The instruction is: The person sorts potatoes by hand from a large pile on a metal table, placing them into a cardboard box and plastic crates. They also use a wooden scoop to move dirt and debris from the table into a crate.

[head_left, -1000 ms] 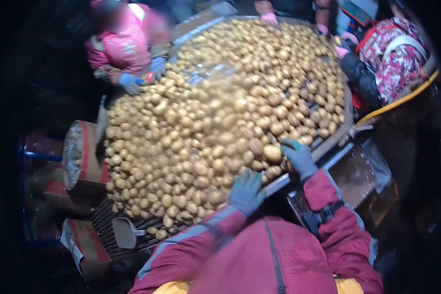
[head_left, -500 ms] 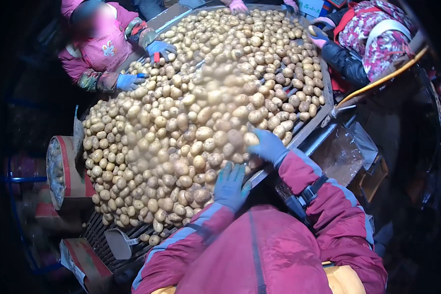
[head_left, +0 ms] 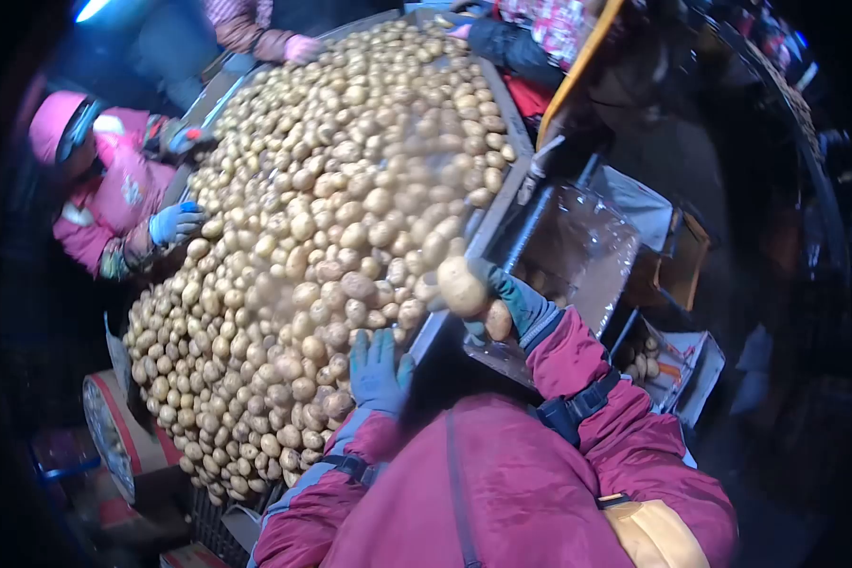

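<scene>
While left hand (head_left: 379, 372) lies flat, open on potato pile (head_left: 284, 284), right hand (head_left: 502, 298) grips potato (head_left: 462, 286).

a potato sorting and packing line in a dim shed or warehouse: a long worktop (head_left: 502, 194) heaped with potatoes (head_left: 331, 218), gloved workers in padded jackets (head_left: 114, 199) along both sides, a clear plastic bag (head_left: 577, 246) hung at its edge, cardboard boxes (head_left: 114, 435) standing below.

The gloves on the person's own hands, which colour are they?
Blue-grey, seen in the head view: left hand, right hand.
</scene>
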A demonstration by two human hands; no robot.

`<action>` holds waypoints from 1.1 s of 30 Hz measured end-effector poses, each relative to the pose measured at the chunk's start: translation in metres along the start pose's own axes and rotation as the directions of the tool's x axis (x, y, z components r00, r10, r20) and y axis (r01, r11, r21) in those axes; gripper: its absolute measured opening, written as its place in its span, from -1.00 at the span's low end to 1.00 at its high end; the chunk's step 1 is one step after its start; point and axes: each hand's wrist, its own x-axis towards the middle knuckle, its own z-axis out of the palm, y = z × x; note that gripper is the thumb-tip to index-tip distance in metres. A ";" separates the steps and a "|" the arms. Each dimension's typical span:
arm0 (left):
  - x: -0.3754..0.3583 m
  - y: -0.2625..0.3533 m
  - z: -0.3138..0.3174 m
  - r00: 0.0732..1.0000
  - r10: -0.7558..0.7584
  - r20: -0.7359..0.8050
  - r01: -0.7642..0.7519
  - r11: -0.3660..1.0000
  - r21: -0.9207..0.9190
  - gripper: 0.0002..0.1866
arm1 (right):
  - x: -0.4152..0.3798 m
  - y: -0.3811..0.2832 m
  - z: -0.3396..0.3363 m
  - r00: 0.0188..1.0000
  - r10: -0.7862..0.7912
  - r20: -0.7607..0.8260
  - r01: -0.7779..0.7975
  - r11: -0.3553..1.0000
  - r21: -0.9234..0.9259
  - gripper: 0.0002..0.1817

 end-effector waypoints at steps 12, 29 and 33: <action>-0.004 -0.002 0.013 0.996 0.042 0.073 -0.050 0.993 0.111 -0.34 | -0.146 0.022 -0.091 0.749 -0.503 -0.432 0.285 0.833 -0.475 -0.33; -0.005 0.005 0.009 0.998 -0.007 0.064 -0.002 0.991 0.135 -0.36 | -0.270 0.031 -0.226 0.505 -0.452 -0.735 0.491 0.851 -0.187 -0.51; -0.004 0.002 0.010 0.998 -0.002 0.063 -0.007 0.992 0.129 -0.34 | -0.180 0.020 -0.187 0.791 -0.377 -0.483 0.451 0.892 0.042 -0.41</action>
